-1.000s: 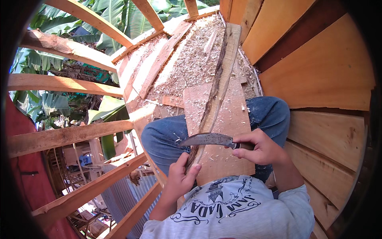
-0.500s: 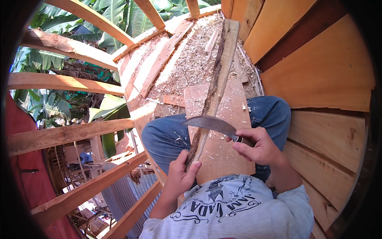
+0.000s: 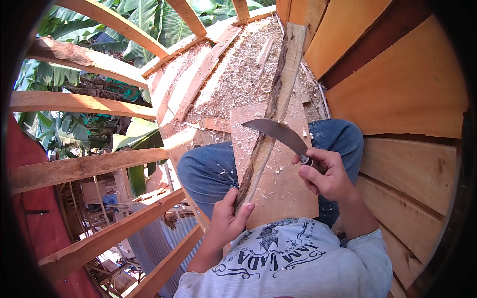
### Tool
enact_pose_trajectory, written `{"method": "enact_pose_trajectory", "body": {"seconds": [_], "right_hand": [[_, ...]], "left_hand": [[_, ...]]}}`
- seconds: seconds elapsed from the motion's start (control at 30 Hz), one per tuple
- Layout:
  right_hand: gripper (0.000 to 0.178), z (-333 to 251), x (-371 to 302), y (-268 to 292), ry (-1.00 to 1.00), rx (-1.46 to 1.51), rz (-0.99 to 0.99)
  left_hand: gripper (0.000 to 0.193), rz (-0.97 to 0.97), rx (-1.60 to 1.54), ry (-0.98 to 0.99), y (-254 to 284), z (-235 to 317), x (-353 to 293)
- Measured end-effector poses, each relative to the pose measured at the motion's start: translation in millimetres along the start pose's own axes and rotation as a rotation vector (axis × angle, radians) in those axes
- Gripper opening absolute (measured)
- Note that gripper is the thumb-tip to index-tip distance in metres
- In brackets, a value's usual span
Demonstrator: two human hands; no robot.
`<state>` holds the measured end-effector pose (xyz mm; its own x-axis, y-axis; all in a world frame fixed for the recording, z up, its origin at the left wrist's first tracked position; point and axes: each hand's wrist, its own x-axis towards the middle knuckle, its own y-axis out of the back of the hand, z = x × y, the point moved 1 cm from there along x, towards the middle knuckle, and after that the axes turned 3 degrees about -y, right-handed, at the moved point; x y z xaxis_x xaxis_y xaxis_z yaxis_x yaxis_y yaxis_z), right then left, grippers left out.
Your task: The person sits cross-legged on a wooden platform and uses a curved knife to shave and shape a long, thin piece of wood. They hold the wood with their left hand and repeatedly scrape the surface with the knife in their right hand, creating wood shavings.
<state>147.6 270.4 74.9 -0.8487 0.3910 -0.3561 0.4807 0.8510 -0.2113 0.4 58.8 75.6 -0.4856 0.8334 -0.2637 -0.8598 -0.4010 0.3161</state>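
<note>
My left hand (image 3: pixel 229 216) is closed around the near end of a long wooden strip (image 3: pixel 281 99) with dark bark down its left edge. The strip slants away from me over a wide flat board (image 3: pixel 288 186) lying between my knees. In my right hand (image 3: pixel 325 175) is the dark handle of a knife with a broad curved blade (image 3: pixel 279 133). The blade lies across the strip about midway along, its tip pointing left. Whether its edge touches the wood I cannot tell.
Wood shavings (image 3: pixel 233 82) cover the floor ahead, with a loose plank (image 3: pixel 206 74) among them. An open slatted railing (image 3: pixel 89 159) stands at left, banana leaves beyond it. A plank wall (image 3: pixel 397 99) rises close on the right. My jeans-clad knees (image 3: pixel 203 166) flank the board.
The knife has moved away from me along the strip and slightly right, its blade turned more steeply. The strip's far end has swung a little to the right.
</note>
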Motion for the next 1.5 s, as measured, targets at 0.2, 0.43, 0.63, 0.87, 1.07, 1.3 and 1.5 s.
{"method": "enact_pose_trajectory", "body": {"seconds": [0.2, 0.43, 0.63, 0.87, 1.07, 1.3, 1.5], "right_hand": [[0.021, 6.2, 1.1, 7.0, -0.079, 0.072, 0.093], [0.023, 4.5, 8.4, 6.3, 0.077, -0.077, 0.171], [0.025, 13.4, 7.5, -6.4, 0.571, -0.535, 0.492], [0.025, 8.5, 1.8, -1.4, 0.396, -0.378, 0.218], [0.021, 5.3, -2.4, 8.4, 0.103, 0.018, 0.191], [0.02, 12.7, -1.9, 7.5, 0.236, -0.108, 0.195], [0.016, 4.1, -3.3, 8.3, -0.034, 0.259, -0.076]], "left_hand": [[0.018, 0.011, -0.043, 0.037, -2.6, -2.3, -0.7], [0.017, 0.024, -0.047, 0.064, 0.8, 1.6, 0.7], [0.017, -0.036, -0.22, 0.197, -1.6, 19.6, 4.1], [0.018, -0.006, 0.012, 0.052, -1.9, 7.6, 2.9], [0.02, 0.006, 0.051, -0.012, -1.2, 14.2, 5.1], [0.021, -0.006, -0.044, 0.096, -2.3, 6.2, -5.0], [0.023, -0.002, 0.098, -0.044, 1.8, 10.9, -1.0]]}}
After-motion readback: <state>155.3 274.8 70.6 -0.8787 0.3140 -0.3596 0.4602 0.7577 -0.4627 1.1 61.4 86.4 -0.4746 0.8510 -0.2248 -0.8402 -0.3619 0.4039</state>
